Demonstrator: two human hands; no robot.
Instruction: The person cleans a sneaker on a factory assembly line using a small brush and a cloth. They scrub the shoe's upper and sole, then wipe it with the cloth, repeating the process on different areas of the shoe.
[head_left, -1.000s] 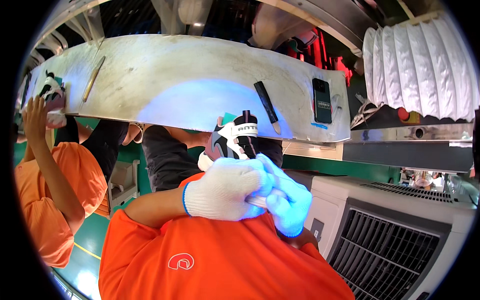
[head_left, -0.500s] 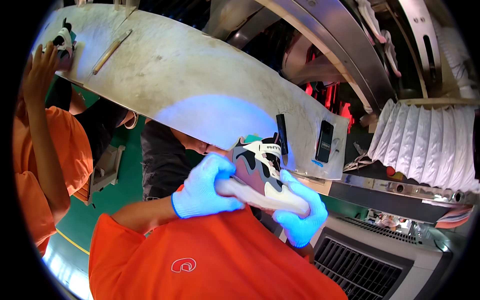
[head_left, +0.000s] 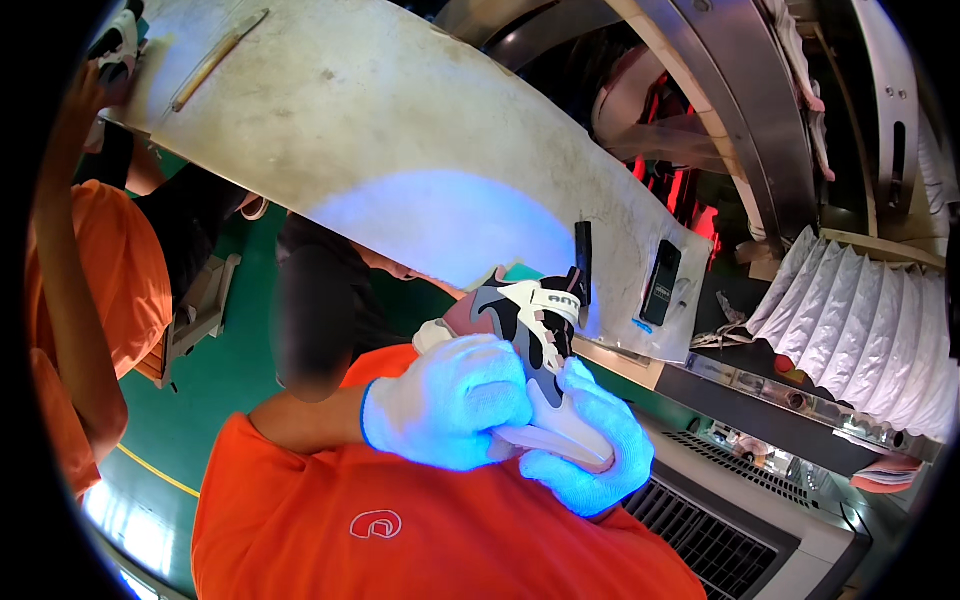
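Note:
A sneaker (head_left: 482, 312) in white, black, grey and mauve is held in front of my chest, just off the table's near edge. My right hand (head_left: 600, 450), in a pale knitted glove lit blue, is wrapped around its toe end. My left hand (head_left: 450, 400), gloved alike, has its fingers curled against the shoe's side close to the sole. Its fingertips are partly hidden, so whether they pinch anything small cannot be made out. The heel end sticks out beyond the left hand, and the tongue faces the table.
A worn pale table (head_left: 400, 120) runs across, with a blue-lit patch. On it lie a black-handled tool (head_left: 583, 250), a phone (head_left: 662, 283) and a wooden-handled tool (head_left: 218, 62). Another person (head_left: 110, 270) handles a similar shoe at far left. A white ribbed duct (head_left: 860, 335) stands right.
My left hand has shifted from the shoe's heel end toward its middle, and its fingers have curled in. The heel is now uncovered. The right hand keeps the toe end; the view has shifted slightly.

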